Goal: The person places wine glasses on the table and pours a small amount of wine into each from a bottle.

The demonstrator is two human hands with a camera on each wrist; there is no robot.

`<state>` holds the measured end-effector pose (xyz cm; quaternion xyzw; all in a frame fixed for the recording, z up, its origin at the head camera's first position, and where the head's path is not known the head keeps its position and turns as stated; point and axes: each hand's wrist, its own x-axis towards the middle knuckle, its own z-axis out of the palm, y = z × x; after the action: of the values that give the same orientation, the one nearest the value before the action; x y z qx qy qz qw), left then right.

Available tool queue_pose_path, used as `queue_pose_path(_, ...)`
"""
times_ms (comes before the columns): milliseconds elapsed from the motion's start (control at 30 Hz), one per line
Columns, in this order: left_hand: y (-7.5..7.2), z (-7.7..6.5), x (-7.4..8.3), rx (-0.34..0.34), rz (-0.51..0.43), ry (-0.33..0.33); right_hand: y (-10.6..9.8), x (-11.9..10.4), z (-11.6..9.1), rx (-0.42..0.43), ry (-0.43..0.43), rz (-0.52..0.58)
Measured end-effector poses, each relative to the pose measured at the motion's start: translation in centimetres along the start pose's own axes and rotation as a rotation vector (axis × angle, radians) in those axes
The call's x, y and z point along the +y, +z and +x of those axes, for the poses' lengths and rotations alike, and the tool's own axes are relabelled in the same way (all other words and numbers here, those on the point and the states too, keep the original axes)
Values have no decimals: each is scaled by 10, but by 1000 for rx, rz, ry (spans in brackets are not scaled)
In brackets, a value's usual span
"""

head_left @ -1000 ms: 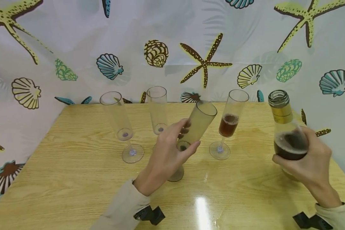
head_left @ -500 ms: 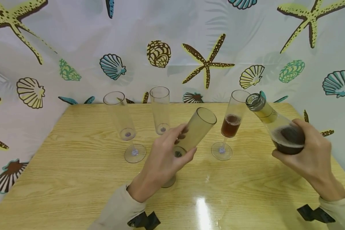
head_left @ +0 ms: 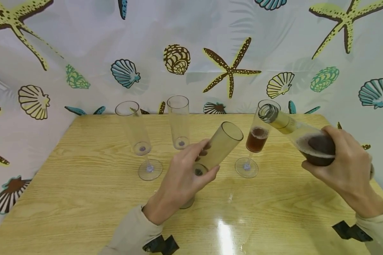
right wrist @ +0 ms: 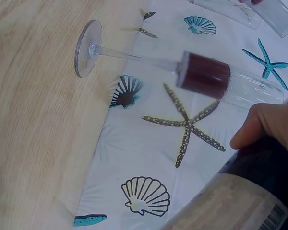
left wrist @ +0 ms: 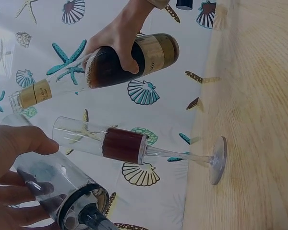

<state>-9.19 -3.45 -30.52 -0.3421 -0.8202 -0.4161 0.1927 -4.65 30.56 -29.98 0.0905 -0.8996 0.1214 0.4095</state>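
Note:
In the head view my left hand [head_left: 185,173] grips an empty champagne flute [head_left: 221,143] round its bowl, tilted with the rim to the upper right. My right hand [head_left: 348,164] holds a wine bottle [head_left: 316,143] part full of dark liquid, its neck leaning left toward the held flute. The bottle mouth is apart from that flute's rim, and no liquid is seen leaving it. Behind the bottle neck stands a flute holding red-brown drink [head_left: 256,139]. The left wrist view shows the bottle's label [left wrist: 153,53] and the right hand's thumb across the bottle.
Two empty flutes stand at the back left, one upright flute [head_left: 134,131] nearer the left and another flute [head_left: 179,122] beside it. All rest on a wooden table [head_left: 83,198]. A cloth printed with shells and starfish [head_left: 99,35] hangs behind.
The right hand has tipped the bottle from nearly upright to a strong lean and its mouth has moved left. The left hand has tilted its flute further right and lower.

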Motion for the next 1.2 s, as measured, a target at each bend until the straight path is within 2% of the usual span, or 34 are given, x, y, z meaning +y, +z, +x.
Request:
queue_pose_path(467,4,1,-1,-6,-12,39,-6,4,9,18,-91,-86)
queue_pose_path(700,6,-1,0,-11,6,27,-6,8,11,34,-114,-61)
queue_pose_path(900,7,-3,0,-11,14,24,-7,8,13,32,-151,-85)
queue_pose_path(1200,10,-4,-3,13,19,69,-13,7,18,-16,-216,-136)
